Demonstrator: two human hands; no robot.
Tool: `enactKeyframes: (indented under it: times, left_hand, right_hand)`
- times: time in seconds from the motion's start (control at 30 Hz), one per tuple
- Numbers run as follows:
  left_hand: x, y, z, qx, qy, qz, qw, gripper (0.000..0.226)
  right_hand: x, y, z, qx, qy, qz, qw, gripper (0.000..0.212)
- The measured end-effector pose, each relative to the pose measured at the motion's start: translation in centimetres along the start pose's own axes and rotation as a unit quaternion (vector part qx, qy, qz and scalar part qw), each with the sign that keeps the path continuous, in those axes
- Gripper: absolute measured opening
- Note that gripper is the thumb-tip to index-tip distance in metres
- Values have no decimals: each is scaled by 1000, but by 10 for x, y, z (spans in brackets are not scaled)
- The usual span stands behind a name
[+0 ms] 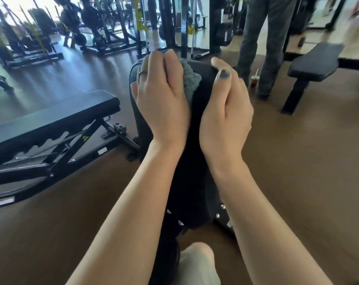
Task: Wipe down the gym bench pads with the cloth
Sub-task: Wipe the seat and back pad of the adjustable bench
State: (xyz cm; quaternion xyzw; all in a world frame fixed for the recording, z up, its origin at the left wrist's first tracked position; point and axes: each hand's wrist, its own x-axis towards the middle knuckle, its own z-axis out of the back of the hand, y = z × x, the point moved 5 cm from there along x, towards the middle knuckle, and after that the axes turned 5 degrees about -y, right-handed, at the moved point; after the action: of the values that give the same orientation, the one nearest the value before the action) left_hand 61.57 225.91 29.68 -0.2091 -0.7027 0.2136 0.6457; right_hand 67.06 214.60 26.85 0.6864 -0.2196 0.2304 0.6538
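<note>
**Both hands at the top of the upright pad**

I see my left hand (160, 95) laid over a grey, nubbly cloth (192, 80) and pressing it flat against the upper end of the black padded bench back (203, 112); the fingers lie straight and together, a ring on one of them. The cloth bunches out from under the hand on its right side. My right hand (228, 103) grips the pad's right edge just beside it, thumb on the front face, fingers curled round behind. Both forearms reach up along the pad.

To the left stands a second black bench with a flat pad (51, 116). To the right, another black flat bench (314, 62). A person in grey trousers (263, 38) stands behind, with a drinks cup with a straw (254, 80) on the brown floor (298, 171) near their feet.
</note>
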Motion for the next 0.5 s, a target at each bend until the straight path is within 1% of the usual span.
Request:
enactKeyframes:
  times: [0.07,0.13,0.17,0.2,0.23,0.27,0.37,0.4,0.43,0.47,0.5]
  left_hand:
    - [16,20,0,30,-9,36,999,36]
    - [28,45,3,36,-19,105,994,34]
    - [29,51,4,36,-21,127,991,34]
    - [28,50,5,35,-22,131,991,34]
    - [23,42,5,28,-20,113,993,35]
    - [15,29,4,18,-13,76,997,38]
    - [-10,-14,4,26,13,-75,997,42]
    - [-10,-19,4,35,15,-105,994,41]
    - [-5,-16,3,43,15,-111,993,40]
    - [3,-7,2,53,13,-94,994,41]
    - [12,5,3,63,11,-59,996,43]
  right_hand:
    - [-1,0,0,-10,-3,-9,1000,43]
    - [-2,2,-2,-20,-14,-11,1000,43]
    - [-3,3,-2,-25,-23,-8,999,43]
    - [-4,3,-2,-29,-31,-4,999,43]
    - [-4,3,-3,-32,-38,-4,999,44]
    - [-3,2,-3,-33,-42,-7,999,44]
    - [-2,0,-2,-33,-47,-3,998,48]
    - [-2,-1,-2,-30,-46,0,998,49]
    - [-2,-2,-1,-25,-44,-1,999,50]
    - [-3,-2,-1,-18,-42,-4,999,50]
    - [-3,-2,-2,-11,-42,-6,999,50]
